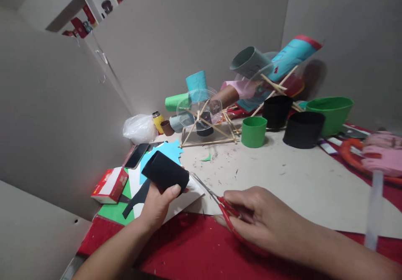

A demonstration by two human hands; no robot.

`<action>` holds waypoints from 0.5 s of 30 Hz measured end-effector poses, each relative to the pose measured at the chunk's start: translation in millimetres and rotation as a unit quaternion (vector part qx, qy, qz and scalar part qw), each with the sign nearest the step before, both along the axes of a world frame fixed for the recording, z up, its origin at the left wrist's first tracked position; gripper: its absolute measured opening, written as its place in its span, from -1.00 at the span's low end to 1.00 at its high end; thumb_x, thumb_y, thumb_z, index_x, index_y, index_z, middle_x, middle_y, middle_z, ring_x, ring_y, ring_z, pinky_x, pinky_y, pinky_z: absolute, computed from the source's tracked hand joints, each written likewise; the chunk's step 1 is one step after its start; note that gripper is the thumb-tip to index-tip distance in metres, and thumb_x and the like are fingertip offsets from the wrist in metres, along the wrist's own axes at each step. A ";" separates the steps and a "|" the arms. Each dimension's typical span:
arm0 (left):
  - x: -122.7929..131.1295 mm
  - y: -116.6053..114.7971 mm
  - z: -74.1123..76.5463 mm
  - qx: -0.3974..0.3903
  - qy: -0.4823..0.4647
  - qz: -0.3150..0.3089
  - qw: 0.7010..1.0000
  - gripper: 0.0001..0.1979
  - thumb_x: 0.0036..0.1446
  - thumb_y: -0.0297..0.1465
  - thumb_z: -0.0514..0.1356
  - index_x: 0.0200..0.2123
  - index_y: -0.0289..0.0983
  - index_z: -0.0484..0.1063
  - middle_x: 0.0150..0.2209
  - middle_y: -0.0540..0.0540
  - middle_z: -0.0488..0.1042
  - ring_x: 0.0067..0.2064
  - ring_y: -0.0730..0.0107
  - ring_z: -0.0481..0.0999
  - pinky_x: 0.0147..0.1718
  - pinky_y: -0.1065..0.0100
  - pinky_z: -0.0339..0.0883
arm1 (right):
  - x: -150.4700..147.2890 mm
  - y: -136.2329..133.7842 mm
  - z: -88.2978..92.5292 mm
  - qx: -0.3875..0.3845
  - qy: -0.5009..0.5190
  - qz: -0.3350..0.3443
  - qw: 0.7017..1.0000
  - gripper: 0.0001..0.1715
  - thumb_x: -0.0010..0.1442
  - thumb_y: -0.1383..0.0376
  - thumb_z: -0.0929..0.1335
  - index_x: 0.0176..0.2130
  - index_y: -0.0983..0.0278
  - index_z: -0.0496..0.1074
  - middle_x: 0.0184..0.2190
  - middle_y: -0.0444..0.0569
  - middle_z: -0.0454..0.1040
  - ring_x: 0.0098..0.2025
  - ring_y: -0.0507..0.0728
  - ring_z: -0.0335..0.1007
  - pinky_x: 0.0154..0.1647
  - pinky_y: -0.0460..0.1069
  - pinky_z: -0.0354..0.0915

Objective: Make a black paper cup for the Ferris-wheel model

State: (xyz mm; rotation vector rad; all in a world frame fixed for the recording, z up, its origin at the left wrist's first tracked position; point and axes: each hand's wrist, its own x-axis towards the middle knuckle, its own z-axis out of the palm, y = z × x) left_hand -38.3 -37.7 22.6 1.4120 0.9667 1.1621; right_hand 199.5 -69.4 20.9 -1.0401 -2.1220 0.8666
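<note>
My left hand (160, 202) grips a black paper tube (165, 171), its fingers wrapped round the lower side and the thumb on top. In my right hand (257, 217) is a pair of scissors (220, 198) with red handles. The blade tips point at the right end of the tube, very close to it; whether they touch I cannot tell. Beneath the tube lie a jagged-edged blue sheet (172, 148), a white sheet (185, 202) and a strip of black paper (137, 199).
Behind stands a stick-frame wheel (199, 114) with coloured tubes round a clear disc; a larger similar one carries a blue tube (287, 58). Green (254, 132) and black cups (304, 130) stand right of centre. A phone (137, 156), red box (109, 186) and plastic bag (140, 129) lie left.
</note>
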 end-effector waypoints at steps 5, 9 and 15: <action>2.5 2.5 0.1 -0.013 0.073 0.000 0.997 -0.49 0.02 -0.19 0.37 0.01 -0.28 0.44 -0.01 -0.21 0.52 0.04 0.02 0.48 0.05 0.06 0.35 | 0.6 2.0 -2.8 -0.025 0.079 -0.033 0.996 -0.62 0.19 0.19 0.31 -0.57 0.20 0.12 -0.68 -0.31 -0.02 -0.61 -0.03 -0.14 -0.61 -0.08 -0.10; 1.1 5.3 -4.5 -0.008 0.068 -0.037 0.997 -0.48 0.03 -0.17 0.35 0.02 -0.29 0.43 0.01 -0.23 0.52 0.03 0.00 0.49 0.04 0.01 0.36 | -0.6 4.5 -0.9 -0.051 0.099 -0.058 0.992 -0.53 0.17 0.12 0.35 -0.59 0.20 0.07 -0.67 -0.30 -0.05 -0.59 -0.03 -0.16 -0.60 -0.07 -0.12; -0.9 3.0 -6.2 0.035 0.083 -0.031 0.995 -0.44 0.02 -0.21 0.37 0.07 -0.26 0.38 0.01 -0.22 0.51 0.04 0.02 0.50 0.06 0.00 0.37 | -3.6 6.6 -2.2 -0.114 0.104 -0.041 0.987 -0.52 0.17 0.11 0.36 -0.59 0.21 0.09 -0.62 -0.28 -0.05 -0.54 -0.02 -0.15 -0.54 -0.06 -0.10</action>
